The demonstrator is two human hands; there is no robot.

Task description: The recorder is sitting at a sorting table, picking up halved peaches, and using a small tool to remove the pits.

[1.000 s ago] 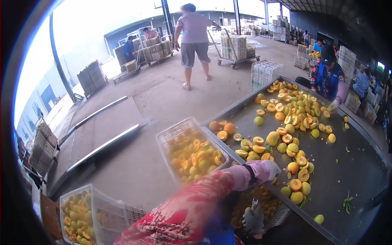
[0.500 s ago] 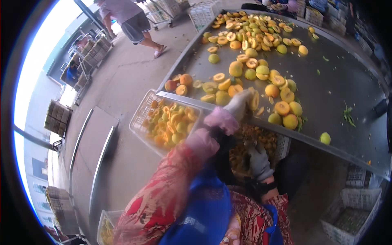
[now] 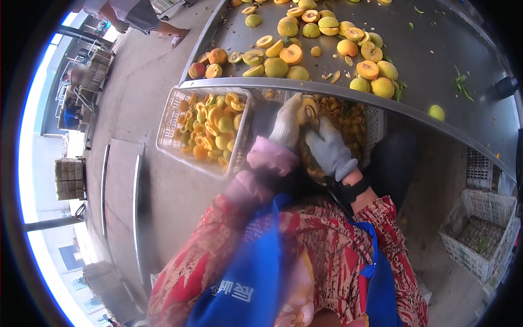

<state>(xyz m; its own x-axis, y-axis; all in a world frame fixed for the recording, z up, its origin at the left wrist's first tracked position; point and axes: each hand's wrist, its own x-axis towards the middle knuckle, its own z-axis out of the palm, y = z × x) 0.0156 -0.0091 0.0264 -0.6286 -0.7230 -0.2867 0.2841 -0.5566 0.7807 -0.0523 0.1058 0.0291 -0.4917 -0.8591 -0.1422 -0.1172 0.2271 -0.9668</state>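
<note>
My left hand [image 3: 286,121], in a whitish knit glove, grips a yellow peach half [image 3: 308,111] just below the table's near edge. My right hand [image 3: 331,151], in a grey-white glove, is closed with its fingertips against the peach's near side. Whatever sits in its fingers is too small and blurred to make out. Both hands are above a crate of small brownish-orange pieces [image 3: 348,121], probably pits. To their left, a white plastic crate [image 3: 165,126] is filled with hollowed peach halves [image 3: 210,128].
A metal table [image 3: 430,82] with a raised rim spans the far side. Whole and cut peaches [image 3: 291,54] and some leaves [image 3: 463,84] lie on it. An almost bare white crate [image 3: 463,256] stands on the floor at right. Another person [image 3: 141,16] is at far left.
My left hand has come down from the table with the peach half and met my right hand over the lower crate. The view has tilted downward.
</note>
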